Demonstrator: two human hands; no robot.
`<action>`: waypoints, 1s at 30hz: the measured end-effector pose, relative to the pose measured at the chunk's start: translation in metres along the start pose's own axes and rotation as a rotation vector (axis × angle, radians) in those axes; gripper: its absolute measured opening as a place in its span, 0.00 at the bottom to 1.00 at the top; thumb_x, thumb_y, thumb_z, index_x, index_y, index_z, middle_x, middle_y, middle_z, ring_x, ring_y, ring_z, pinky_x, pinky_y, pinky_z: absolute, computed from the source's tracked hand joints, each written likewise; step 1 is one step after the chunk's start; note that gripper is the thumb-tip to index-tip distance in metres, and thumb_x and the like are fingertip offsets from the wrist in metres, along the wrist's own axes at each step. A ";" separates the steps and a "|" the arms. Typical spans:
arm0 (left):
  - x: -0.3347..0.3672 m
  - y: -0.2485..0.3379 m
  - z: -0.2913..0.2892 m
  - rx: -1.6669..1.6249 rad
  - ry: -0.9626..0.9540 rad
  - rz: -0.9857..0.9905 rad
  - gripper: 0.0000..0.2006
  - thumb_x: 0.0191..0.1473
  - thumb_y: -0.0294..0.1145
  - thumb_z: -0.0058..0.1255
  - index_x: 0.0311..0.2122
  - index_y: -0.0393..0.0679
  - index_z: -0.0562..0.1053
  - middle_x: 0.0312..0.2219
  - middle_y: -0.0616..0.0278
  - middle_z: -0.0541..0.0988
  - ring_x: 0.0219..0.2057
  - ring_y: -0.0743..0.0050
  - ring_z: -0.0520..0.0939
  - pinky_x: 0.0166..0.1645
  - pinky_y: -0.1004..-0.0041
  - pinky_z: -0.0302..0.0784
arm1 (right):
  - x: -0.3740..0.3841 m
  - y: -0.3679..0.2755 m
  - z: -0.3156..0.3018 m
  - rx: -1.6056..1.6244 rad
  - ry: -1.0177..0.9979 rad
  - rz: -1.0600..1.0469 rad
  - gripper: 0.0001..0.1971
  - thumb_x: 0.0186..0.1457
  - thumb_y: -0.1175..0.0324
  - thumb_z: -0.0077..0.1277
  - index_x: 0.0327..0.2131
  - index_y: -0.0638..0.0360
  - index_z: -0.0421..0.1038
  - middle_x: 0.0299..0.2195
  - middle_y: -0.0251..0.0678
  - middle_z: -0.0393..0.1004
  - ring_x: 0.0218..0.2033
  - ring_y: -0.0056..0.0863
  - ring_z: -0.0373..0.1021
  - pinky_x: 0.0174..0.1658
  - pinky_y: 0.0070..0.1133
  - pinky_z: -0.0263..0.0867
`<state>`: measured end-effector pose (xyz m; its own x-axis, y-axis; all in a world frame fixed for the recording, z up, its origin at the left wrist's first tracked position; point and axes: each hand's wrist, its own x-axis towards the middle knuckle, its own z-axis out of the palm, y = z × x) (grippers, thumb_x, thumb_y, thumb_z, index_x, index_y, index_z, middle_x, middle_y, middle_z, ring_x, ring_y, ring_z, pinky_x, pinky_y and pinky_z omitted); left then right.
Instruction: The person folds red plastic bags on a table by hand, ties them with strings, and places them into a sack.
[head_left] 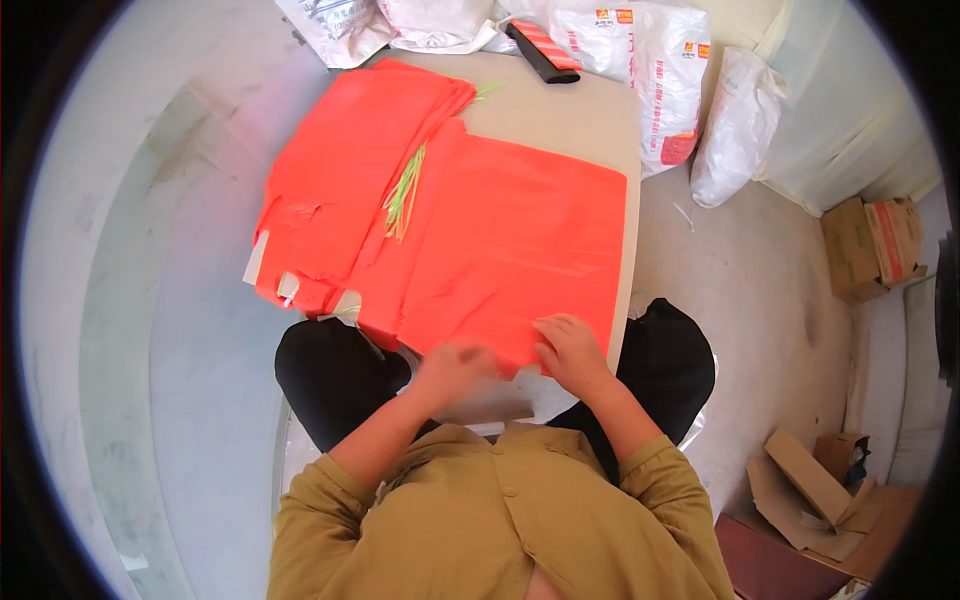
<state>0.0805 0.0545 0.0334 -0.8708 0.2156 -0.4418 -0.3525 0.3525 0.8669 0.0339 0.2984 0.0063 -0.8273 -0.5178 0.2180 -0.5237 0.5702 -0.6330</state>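
A bright red fabric sheet (530, 220) lies spread over the low table before me. Over its near right edge, my right hand (572, 352) is bent with its fingers closed on the fabric. Beside it to the left, my left hand (455, 372) is at the sheet's near edge, smeared by motion, so its fingers cannot be made out. More red fabric (345, 160) lies in a loose stack on the left part of the table. Between stack and sheet rests a bundle of yellow-green strips (404, 195).
The beige tabletop (575, 110) shows at the back. A black and red-striped folded item (545, 52) rests at its far edge. White printed sacks (670, 80) stand behind. Cardboard boxes (870, 250) sit to the right, with an opened carton (815, 495) at lower right.
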 end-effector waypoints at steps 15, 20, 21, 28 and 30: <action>-0.020 -0.084 -0.042 -1.267 0.409 -0.124 0.22 0.63 0.54 0.36 0.47 0.45 0.67 0.41 0.60 0.75 0.39 0.66 0.77 0.43 0.69 0.72 | 0.072 -0.069 0.073 0.601 -0.176 0.054 0.30 0.55 0.64 0.52 0.58 0.66 0.57 0.54 0.47 0.65 0.56 0.37 0.63 0.59 0.32 0.57; -0.028 -0.084 -0.051 -1.461 0.331 -0.113 0.24 0.63 0.54 0.35 0.48 0.42 0.68 0.42 0.60 0.78 0.42 0.63 0.78 0.48 0.65 0.74 | 0.052 -0.097 0.041 0.797 -0.535 0.118 0.24 0.57 0.64 0.49 0.56 0.60 0.61 0.54 0.42 0.65 0.54 0.31 0.64 0.56 0.29 0.60; -0.027 -0.086 -0.052 -1.466 0.332 -0.118 0.24 0.63 0.54 0.35 0.48 0.42 0.68 0.42 0.60 0.78 0.42 0.63 0.78 0.48 0.65 0.74 | 0.047 -0.088 0.035 0.630 -0.541 0.214 0.21 0.58 0.65 0.48 0.55 0.57 0.64 0.54 0.40 0.66 0.53 0.31 0.65 0.55 0.29 0.61; -0.013 -0.105 -0.045 -1.043 0.370 -0.080 0.14 0.58 0.34 0.50 0.47 0.38 0.70 0.41 0.58 0.78 0.42 0.70 0.79 0.48 0.71 0.73 | -0.019 0.007 -0.016 0.637 0.384 0.604 0.15 0.60 0.74 0.45 0.50 0.65 0.68 0.47 0.37 0.71 0.51 0.25 0.67 0.56 0.22 0.60; -0.012 -0.111 -0.045 -0.882 0.378 -0.085 0.14 0.56 0.28 0.53 0.47 0.38 0.70 0.41 0.58 0.78 0.41 0.72 0.79 0.47 0.72 0.73 | -0.039 0.017 -0.026 0.616 0.565 0.751 0.20 0.61 0.72 0.45 0.56 0.64 0.61 0.55 0.40 0.64 0.58 0.27 0.59 0.60 0.23 0.54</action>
<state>0.1152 -0.0280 -0.0473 -0.8287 -0.1415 -0.5415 -0.4162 -0.4910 0.7653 0.0517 0.3448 0.0060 -0.9462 0.2771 -0.1673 0.2074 0.1220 -0.9706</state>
